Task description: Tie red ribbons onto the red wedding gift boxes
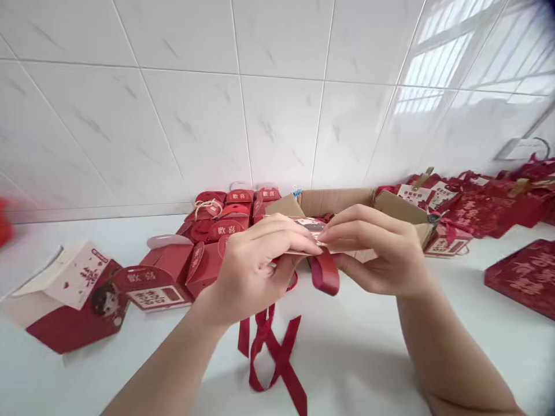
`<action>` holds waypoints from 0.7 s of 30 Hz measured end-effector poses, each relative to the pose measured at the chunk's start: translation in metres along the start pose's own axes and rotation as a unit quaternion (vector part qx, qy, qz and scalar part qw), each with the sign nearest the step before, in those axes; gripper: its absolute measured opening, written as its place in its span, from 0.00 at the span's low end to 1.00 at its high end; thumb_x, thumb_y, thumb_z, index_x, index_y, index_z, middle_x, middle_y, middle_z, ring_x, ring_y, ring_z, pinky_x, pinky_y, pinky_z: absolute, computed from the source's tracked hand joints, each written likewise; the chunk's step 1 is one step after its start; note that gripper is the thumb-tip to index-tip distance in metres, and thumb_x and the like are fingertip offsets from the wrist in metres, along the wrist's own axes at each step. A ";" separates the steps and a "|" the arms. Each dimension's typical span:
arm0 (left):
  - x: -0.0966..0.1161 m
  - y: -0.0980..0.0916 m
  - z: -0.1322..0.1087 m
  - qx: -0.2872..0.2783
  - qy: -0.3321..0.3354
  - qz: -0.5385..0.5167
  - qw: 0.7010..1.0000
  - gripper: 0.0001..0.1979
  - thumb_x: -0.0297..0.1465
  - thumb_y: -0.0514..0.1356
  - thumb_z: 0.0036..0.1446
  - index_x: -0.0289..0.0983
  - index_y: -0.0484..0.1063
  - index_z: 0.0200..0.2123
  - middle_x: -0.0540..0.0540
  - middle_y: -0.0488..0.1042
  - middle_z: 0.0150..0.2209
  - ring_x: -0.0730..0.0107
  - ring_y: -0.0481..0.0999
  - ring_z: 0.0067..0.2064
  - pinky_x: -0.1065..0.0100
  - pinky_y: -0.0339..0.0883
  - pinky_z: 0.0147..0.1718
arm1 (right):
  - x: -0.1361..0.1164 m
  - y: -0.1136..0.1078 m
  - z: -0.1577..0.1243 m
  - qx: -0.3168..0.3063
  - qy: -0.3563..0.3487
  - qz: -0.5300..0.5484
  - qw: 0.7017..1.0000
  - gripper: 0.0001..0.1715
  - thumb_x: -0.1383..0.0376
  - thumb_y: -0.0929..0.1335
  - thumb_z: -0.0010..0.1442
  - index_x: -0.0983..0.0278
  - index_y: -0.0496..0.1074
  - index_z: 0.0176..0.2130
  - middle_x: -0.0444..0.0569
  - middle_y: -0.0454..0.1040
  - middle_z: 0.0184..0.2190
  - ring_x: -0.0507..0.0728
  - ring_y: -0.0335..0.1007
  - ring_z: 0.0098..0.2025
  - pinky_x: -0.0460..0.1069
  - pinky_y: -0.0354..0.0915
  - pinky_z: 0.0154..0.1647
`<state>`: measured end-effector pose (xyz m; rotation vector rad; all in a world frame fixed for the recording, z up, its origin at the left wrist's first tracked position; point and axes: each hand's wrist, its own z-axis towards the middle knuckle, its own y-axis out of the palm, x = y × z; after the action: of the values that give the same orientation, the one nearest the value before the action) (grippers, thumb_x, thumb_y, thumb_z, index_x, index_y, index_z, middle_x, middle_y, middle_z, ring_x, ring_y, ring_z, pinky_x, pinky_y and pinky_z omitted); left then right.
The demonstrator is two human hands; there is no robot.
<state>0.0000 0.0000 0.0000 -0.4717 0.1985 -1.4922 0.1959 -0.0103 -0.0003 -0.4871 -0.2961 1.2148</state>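
In the middle of the head view both hands meet over a flat cream-and-red printed paper piece (309,223), mostly hidden by my fingers. My left hand (264,266) is closed on its left side. My right hand (375,248) pinches the other side, fingertips close to the left ones. A wide red ribbon (326,273) loops down between the two hands. More red ribbon (281,364) hangs or lies in crossed strips below my left hand; where it joins the held piece is hidden.
Several red gift boxes (225,230) stand in rows against the tiled wall. A larger open box (78,294) lies at left. Behind my hands is an open cardboard carton (338,201). Red gift bags (481,208) line the right back, and a flat red packet (524,277) lies nearer.
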 end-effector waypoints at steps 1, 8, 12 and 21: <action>0.000 0.000 0.000 0.001 -0.003 0.000 1.000 0.10 0.15 0.61 0.51 0.34 0.75 0.32 0.45 0.78 0.31 0.69 0.77 0.36 0.61 0.76 0.40 | -0.001 0.000 0.000 0.000 0.006 -0.002 1.000 0.11 0.78 0.65 0.57 0.68 0.70 0.40 0.51 0.69 0.35 0.52 0.69 0.37 0.43 0.74 0.32; -0.001 0.001 -0.001 0.015 -0.008 0.006 1.000 0.10 0.16 0.61 0.52 0.36 0.75 0.33 0.46 0.78 0.32 0.70 0.77 0.37 0.64 0.76 0.40 | 0.000 0.002 0.000 0.019 -0.037 -0.046 0.998 0.13 0.78 0.65 0.58 0.66 0.70 0.41 0.51 0.70 0.34 0.53 0.70 0.36 0.45 0.73 0.32; -0.001 0.001 -0.002 0.025 -0.008 0.012 1.000 0.10 0.15 0.60 0.52 0.34 0.75 0.33 0.45 0.78 0.31 0.69 0.77 0.38 0.66 0.76 0.38 | 0.002 0.004 0.001 0.031 -0.045 -0.063 0.997 0.12 0.78 0.65 0.58 0.66 0.71 0.41 0.52 0.71 0.34 0.54 0.71 0.35 0.47 0.72 0.32; -0.003 0.004 -0.002 0.041 -0.019 0.011 0.999 0.11 0.15 0.60 0.52 0.36 0.75 0.33 0.46 0.79 0.31 0.67 0.78 0.38 0.65 0.76 0.35 | 0.004 0.008 -0.002 0.042 -0.029 -0.064 0.997 0.08 0.76 0.65 0.59 0.65 0.68 0.39 0.51 0.70 0.33 0.54 0.70 0.34 0.48 0.72 0.32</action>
<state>0.0025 0.0030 -0.0042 -0.4307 0.1109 -1.4630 0.1916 -0.0045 -0.0067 -0.3562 -0.3194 1.1135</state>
